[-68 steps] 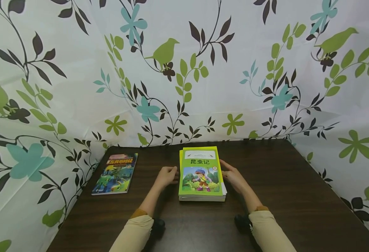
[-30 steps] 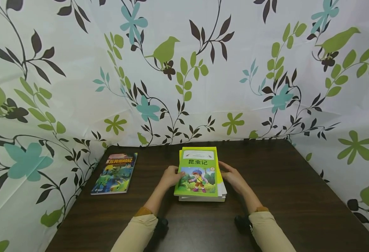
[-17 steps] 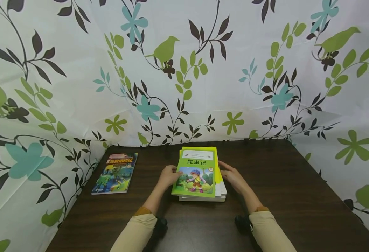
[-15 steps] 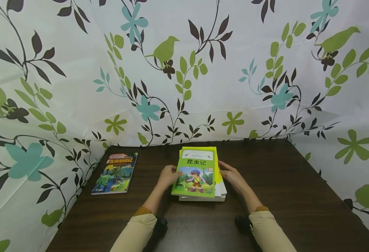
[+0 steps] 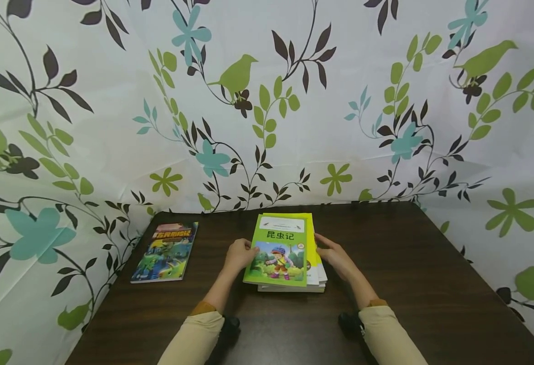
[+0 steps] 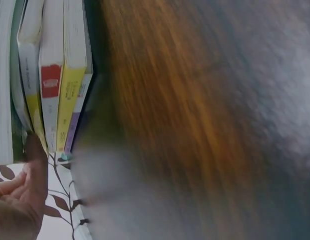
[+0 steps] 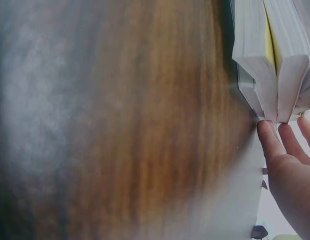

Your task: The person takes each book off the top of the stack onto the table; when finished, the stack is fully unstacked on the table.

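On the left of the worktop point(image 5: 408, 263) lies a multicoloured paperback point(image 5: 165, 252), face up. The left hand point(image 5: 239, 255) pinches the left edge of the green paperback point(image 5: 277, 251) titled 昆虫记, thumb on its cover. This rests on the book stack point(image 5: 291, 289), offset leftward over a yellow-covered book point(image 5: 311, 243). The right hand point(image 5: 337, 255), fingers extended, touches the stack's right side.

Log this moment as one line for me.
left hand: holds green book | right hand: touches stack | green book: atop stack, overhanging its left side | colourful book: flat on table, left of stack
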Demonstrator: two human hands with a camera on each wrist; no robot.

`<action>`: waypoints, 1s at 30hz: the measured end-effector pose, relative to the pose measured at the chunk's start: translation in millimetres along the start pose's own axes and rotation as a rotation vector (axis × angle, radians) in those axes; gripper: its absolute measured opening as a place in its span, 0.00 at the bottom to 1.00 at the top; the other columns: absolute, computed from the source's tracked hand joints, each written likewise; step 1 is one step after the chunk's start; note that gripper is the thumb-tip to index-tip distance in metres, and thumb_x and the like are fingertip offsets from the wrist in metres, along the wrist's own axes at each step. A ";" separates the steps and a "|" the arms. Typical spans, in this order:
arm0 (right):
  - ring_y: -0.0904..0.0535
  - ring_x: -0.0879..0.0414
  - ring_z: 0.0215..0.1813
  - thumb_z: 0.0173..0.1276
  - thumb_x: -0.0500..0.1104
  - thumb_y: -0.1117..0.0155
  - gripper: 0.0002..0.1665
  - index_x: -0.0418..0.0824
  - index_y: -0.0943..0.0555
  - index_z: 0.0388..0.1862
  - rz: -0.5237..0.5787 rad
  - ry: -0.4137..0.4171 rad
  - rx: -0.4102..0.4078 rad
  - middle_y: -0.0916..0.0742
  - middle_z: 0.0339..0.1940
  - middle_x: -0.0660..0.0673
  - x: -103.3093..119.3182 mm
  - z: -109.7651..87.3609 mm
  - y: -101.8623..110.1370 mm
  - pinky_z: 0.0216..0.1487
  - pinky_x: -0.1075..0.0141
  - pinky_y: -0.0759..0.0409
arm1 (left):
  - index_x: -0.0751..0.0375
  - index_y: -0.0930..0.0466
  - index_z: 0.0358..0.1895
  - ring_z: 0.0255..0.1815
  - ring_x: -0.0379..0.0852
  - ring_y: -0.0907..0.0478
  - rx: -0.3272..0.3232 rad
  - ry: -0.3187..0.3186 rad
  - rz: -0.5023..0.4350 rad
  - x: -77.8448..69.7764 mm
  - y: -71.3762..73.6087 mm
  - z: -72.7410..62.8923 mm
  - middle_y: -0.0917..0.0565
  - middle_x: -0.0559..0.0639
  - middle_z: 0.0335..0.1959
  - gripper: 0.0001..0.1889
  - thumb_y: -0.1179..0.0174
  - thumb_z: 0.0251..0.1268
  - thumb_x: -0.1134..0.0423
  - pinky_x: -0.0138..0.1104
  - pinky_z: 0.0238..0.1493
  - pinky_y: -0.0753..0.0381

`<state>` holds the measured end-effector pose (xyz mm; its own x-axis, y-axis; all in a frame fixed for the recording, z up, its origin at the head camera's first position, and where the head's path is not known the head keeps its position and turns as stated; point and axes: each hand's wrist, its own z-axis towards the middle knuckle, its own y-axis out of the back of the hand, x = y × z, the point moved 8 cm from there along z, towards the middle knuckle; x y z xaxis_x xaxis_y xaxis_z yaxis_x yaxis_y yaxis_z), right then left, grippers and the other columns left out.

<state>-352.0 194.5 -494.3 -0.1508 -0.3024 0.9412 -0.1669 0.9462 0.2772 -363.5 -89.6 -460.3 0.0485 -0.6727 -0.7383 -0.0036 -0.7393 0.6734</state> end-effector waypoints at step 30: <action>0.52 0.35 0.79 0.75 0.41 0.52 0.35 0.46 0.44 0.79 -0.027 -0.003 -0.002 0.42 0.79 0.35 -4.3 1.5 -3.3 0.73 0.35 0.54 | 0.79 0.28 0.58 0.39 0.51 0.18 -0.055 0.107 -0.385 14.7 30.4 -13.5 0.19 0.73 0.49 0.21 0.42 0.68 0.66 0.39 0.38 0.18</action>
<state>-352.3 192.5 -499.5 -0.1490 -0.3279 0.9329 -0.1690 0.9380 0.3026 -349.4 -121.5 -450.2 0.1397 -0.3382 -0.9306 0.0887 -0.9318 0.3520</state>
